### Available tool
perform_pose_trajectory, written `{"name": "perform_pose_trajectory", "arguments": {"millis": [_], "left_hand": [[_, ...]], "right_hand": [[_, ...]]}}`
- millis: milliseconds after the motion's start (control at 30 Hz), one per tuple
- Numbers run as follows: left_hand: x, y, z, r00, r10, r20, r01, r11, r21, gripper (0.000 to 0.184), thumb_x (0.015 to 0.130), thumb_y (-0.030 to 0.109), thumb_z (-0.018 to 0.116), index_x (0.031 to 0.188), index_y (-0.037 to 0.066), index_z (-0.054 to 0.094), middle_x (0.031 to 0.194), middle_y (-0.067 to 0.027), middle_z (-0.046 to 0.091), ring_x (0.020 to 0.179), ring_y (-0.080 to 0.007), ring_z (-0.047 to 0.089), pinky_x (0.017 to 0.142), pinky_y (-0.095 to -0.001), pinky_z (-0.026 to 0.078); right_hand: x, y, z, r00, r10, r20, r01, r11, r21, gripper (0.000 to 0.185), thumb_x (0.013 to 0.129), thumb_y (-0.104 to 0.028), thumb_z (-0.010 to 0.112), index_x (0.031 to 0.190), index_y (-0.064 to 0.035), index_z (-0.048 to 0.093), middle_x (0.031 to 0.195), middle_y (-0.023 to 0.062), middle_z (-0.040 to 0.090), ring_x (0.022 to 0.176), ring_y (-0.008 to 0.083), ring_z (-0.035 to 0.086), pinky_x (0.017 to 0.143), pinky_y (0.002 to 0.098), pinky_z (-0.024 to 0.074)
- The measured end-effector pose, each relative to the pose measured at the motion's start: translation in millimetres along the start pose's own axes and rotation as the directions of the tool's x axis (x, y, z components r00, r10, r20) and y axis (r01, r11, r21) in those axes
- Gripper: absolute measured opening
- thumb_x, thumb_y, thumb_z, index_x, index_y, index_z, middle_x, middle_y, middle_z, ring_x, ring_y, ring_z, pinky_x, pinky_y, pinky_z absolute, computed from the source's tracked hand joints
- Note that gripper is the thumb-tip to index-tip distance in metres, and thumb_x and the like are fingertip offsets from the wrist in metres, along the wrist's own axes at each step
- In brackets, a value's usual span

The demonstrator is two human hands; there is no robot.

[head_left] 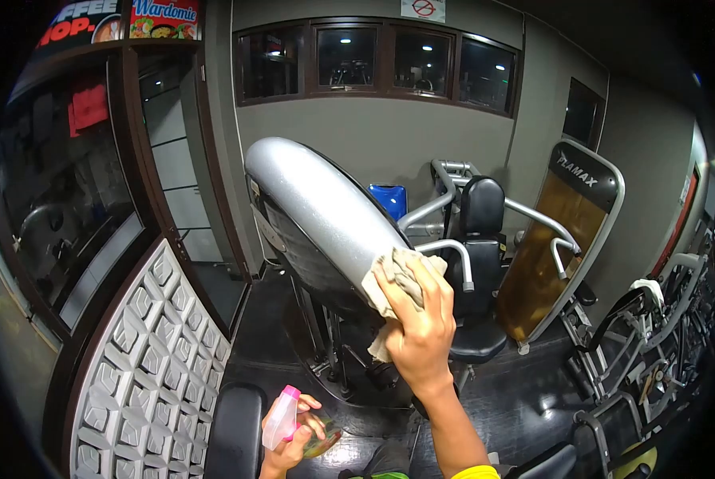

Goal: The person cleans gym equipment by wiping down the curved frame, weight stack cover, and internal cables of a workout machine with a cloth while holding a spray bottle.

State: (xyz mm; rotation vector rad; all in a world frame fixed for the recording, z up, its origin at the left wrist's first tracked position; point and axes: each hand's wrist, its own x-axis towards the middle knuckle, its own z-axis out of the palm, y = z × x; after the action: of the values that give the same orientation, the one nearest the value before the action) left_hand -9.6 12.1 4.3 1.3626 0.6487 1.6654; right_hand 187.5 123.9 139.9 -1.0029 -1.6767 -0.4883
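Note:
My right hand [418, 331] presses a beige cloth [397, 279] against the lower end of a silver curved machine cover [321, 199]. The fingers are bent over the cloth, and part of it hangs below the palm. Low in the view, my left hand [282, 457] is wrapped around a spray bottle [280, 419] with a pink nozzle and a translucent body; its lower part is partly hidden by the fingers. A black padded seat [238, 431] stands just left of that hand. Small wet-looking specks show on the silver surface.
Behind the cover is a seated press machine with a black backrest [482, 206] and grey handles [461, 259]. A tall weight-stack panel [565, 231] stands to its right. More gym equipment [653, 335] lines the right side. A white patterned panel [150, 359] borders the left.

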Motion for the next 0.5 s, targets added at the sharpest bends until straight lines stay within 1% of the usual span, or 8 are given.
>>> {"name": "perform_pose_trajectory", "arguments": {"millis": [33,100,133,267,333,367,433,500], "left_hand": [[-0.9,0.6,-1.7,1.000,-0.005,0.004,0.005,1.000,0.002,0.035,0.089,0.015,0.064,0.113,-0.004,0.046,0.106,-0.0249,0.055,0.065,-0.0221,0.066,0.068,-0.0355,0.055],[-3.3,1.5,-7.8,0.997,0.016,0.077,-0.027,0.990,0.138,0.040,0.095,0.027,0.055,0.121,0.000,0.041,0.108,-0.0213,0.049,0.063,-0.0208,0.063,0.068,-0.0369,0.054],[-4.6,1.9,-10.4,0.997,0.012,0.077,-0.024,0.987,0.158,0.042,0.095,0.029,0.054,0.122,0.000,0.041,0.108,-0.0217,0.049,0.062,-0.0206,0.063,0.068,-0.0365,0.054],[-12.8,-3.5,-21.7,0.999,0.011,0.053,-0.019,0.988,0.156,0.042,0.095,0.029,0.054,0.122,-0.001,0.041,0.108,-0.0217,0.049,0.062,-0.0207,0.063,0.068,-0.0363,0.054],[-13.6,-3.7,-23.3,0.999,-0.003,0.042,-0.004,0.983,0.182,0.042,0.095,0.029,0.054,0.122,0.000,0.041,0.109,-0.0221,0.049,0.062,-0.0208,0.063,0.069,-0.0365,0.054],[-15.5,-3.1,-23.3,0.999,-0.009,0.041,0.001,0.983,0.181,0.042,0.095,0.029,0.054,0.122,0.000,0.041,0.109,-0.0221,0.049,0.062,-0.0208,0.063,0.069,-0.0365,0.054],[-12.0,-3.8,-21.7,0.999,-0.032,0.038,0.026,0.987,0.157,0.042,0.095,0.029,0.055,0.122,0.000,0.040,0.110,-0.0222,0.050,0.063,-0.0208,0.063,0.070,-0.0371,0.053],[-6.8,-1.7,-17.7,0.998,-0.026,0.051,0.018,0.989,0.150,0.042,0.095,0.029,0.055,0.122,0.000,0.040,0.110,-0.0221,0.050,0.064,-0.0207,0.063,0.071,-0.0374,0.053]], "right_hand": [[-6.5,1.9,-1.6,1.000,0.006,0.000,-0.006,1.000,-0.001,0.055,0.063,0.003,0.060,0.113,-0.0207,0.069,0.125,0.0073,0.056,0.114,0.0286,0.052,0.095,0.0379,0.0472],[-17.6,4.6,-4.5,0.999,0.039,-0.022,-0.039,0.999,-0.008,0.056,0.062,0.005,0.060,0.110,-0.0207,0.070,0.122,0.0074,0.057,0.113,0.0284,0.053,0.094,0.0374,0.0475],[-21.8,4.6,-5.7,0.999,0.042,-0.030,-0.043,0.999,-0.029,0.057,0.060,0.006,0.060,0.109,-0.0197,0.071,0.121,0.0082,0.057,0.113,0.0288,0.053,0.095,0.0376,0.0473],[-44.4,13.0,-1.8,0.993,0.078,-0.093,-0.079,0.997,-0.007,0.057,0.059,0.005,0.062,0.110,-0.0177,0.071,0.120,0.0109,0.057,0.114,0.0310,0.052,0.097,0.0408,0.0456],[-39.2,17.0,2.2,0.991,0.063,-0.114,-0.061,0.998,0.021,0.056,0.059,0.005,0.062,0.110,-0.0173,0.071,0.120,0.0117,0.057,0.114,0.0313,0.053,0.097,0.0415,0.0453],[-34.1,16.4,2.0,0.990,0.053,-0.129,-0.048,0.998,0.042,0.055,0.060,0.004,0.063,0.110,-0.0168,0.071,0.121,0.0124,0.058,0.113,0.0317,0.053,0.097,0.0422,0.0449],[-9.8,14.2,0.4,0.994,0.015,-0.106,-0.005,0.996,0.091,0.052,0.062,0.003,0.063,0.111,-0.0150,0.070,0.122,0.0154,0.058,0.111,0.0327,0.056,0.097,0.0420,0.0445],[19.9,8.1,5.3,0.996,-0.019,-0.086,0.030,0.992,0.124,0.050,0.064,0.003,0.062,0.111,-0.0133,0.069,0.123,0.0156,0.058,0.111,0.0332,0.055,0.096,0.0415,0.0448]]}}
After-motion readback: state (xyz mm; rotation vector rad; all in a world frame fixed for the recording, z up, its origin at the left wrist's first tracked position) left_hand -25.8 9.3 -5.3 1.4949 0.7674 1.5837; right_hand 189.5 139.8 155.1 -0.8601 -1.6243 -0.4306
